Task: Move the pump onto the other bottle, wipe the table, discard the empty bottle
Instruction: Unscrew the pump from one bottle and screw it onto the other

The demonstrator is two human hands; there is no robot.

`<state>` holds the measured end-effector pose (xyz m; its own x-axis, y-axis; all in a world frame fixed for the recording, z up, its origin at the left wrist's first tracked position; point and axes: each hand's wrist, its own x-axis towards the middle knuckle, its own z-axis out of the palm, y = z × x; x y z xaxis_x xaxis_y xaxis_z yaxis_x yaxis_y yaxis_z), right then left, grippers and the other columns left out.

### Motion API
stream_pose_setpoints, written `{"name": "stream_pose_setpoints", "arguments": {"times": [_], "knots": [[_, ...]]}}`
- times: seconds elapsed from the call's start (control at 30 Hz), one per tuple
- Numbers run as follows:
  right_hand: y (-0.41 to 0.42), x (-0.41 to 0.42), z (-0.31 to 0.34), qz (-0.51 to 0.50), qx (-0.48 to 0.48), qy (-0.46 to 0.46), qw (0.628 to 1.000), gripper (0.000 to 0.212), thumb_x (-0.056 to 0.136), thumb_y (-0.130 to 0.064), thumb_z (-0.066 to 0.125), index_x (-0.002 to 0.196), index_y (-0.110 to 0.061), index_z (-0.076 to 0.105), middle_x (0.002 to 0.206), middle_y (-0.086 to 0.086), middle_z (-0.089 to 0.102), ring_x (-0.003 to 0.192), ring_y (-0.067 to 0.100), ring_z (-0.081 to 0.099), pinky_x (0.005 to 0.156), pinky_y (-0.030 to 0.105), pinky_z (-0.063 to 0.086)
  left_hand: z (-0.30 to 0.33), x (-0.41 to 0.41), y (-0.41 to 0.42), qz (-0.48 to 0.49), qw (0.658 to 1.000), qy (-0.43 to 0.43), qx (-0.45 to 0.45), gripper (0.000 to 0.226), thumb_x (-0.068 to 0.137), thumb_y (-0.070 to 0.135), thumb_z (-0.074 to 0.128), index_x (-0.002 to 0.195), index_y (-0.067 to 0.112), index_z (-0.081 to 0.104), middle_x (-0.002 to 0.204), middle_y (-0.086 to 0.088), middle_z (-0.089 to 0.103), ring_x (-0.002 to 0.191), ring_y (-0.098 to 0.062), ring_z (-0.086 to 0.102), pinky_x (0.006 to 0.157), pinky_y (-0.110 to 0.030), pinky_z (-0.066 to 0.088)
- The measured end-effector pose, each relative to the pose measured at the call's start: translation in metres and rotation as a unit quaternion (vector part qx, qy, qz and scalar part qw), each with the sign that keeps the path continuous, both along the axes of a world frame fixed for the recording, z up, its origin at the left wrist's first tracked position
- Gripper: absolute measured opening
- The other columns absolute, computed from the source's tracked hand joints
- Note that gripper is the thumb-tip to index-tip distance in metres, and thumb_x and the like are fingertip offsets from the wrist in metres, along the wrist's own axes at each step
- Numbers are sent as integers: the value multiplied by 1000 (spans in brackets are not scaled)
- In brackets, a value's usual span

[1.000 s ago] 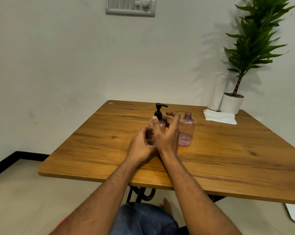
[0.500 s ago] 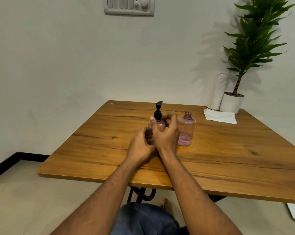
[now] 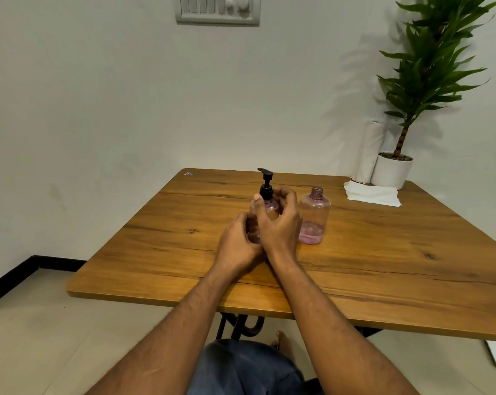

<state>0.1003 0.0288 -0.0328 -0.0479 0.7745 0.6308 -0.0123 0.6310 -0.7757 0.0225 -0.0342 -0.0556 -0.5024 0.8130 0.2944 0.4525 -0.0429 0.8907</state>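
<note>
Pump [image 3: 266, 184] is being gripped at its black collar by right hand [image 3: 279, 223], fingers curled round it, mid-frame on the table [image 3: 383, 266]. Pumped bottle [image 3: 271, 209] is being held at the body by left hand [image 3: 236, 240]; contents hidden. Judged risk: w/ too much twist, bottle is being tipped toward the open bottle [image 3: 313, 215] just right, where a little pink liquid is sitting at the bottom, and could spill it.

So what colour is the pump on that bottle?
Black: the pump shows clearly in the head view, atop the pink bottle.
</note>
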Motion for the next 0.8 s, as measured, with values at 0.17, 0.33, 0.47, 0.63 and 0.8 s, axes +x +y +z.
{"name": "stream_pose_setpoints", "arguments": {"times": [0.17,0.33,0.47,0.63,0.8], "knots": [[1,7,7,19,-2,-1,1000,38,97,-48,64,125,-22,66,102,-21,70,101,-6,68,80,13,54,3,2,-1,-6,1000,4,-4,62,70,20,90,124,28,59,116,7,70,102,-11,72,84,-36,65],[0,17,37,0,47,20,999,26,101,-41,63,121,-23,67,111,-6,71,101,3,65,84,18,52,6,4,-4,-11,1000,-3,-7,58,72,24,90,121,28,60,115,6,69,101,-11,71,85,-37,65],[1,29,63,-12,49,40,998,19,98,-34,71,111,-20,70,91,1,66,75,9,56,67,29,51,9,2,-6,-2,1000,12,-24,65,72,27,90,129,21,58,120,4,66,108,-15,67,94,-42,61],[-3,40,63,-14,60,-11,998,22,94,-31,77,110,-16,75,89,-6,74,76,10,64,66,16,48,10,2,-6,-1,999,27,-31,69,74,29,91,134,20,57,124,5,65,112,-14,65,97,-40,60],[-5,47,72,-18,67,23,997,25,92,-32,79,110,-16,77,89,-8,76,73,5,65,63,14,49,11,2,-6,5,998,35,-42,72,74,28,91,136,21,57,128,7,64,116,-11,63,101,-38,58]]}}
